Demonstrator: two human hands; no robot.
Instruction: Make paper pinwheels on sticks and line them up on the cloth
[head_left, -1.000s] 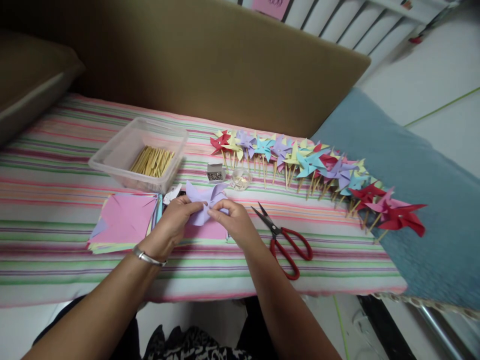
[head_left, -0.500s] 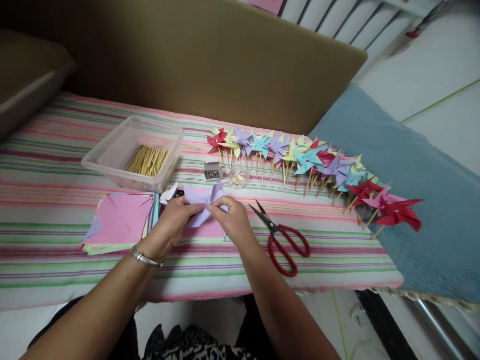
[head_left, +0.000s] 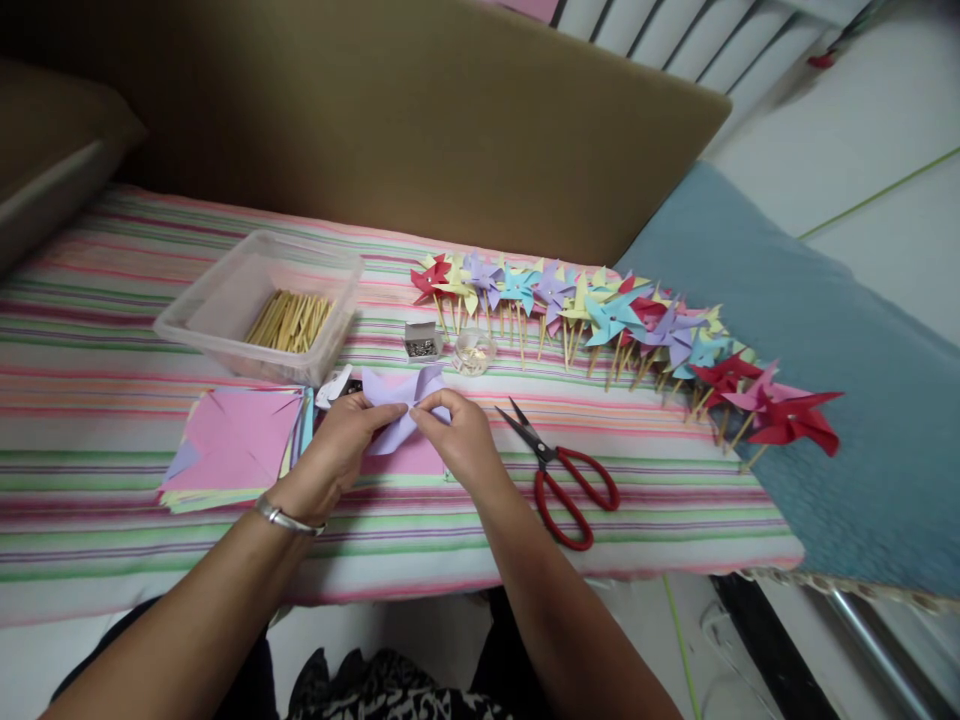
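Between my two hands is a purple paper pinwheel (head_left: 395, 436), its corners folded in toward the middle. My left hand (head_left: 346, 440) pinches it from the left, thumb near the centre. From the right, the thumb and forefinger of my right hand (head_left: 459, 432) close on the centre; anything tiny between those fingertips is hidden. Pink paper (head_left: 412, 460) lies on the table under the pinwheel. To the left of my left hand is a stack of cut paper squares (head_left: 244, 440), pink on top. Red-handled scissors (head_left: 551, 460) lie partly open, right of my right hand.
A clear plastic box (head_left: 202, 325) holds short wooden sticks (head_left: 289, 322). Behind my hands stand a small box of metal pins (head_left: 422, 345) and a round clear tub (head_left: 474, 355) of small pale pieces. Finished pinwheels (head_left: 615, 318) on sticks line the back right of the striped tablecloth (head_left: 112, 420).
The whole view has shifted slightly. Both hands keep their pinch on the purple pinwheel, with hardly any movement of the fingers at its centre.
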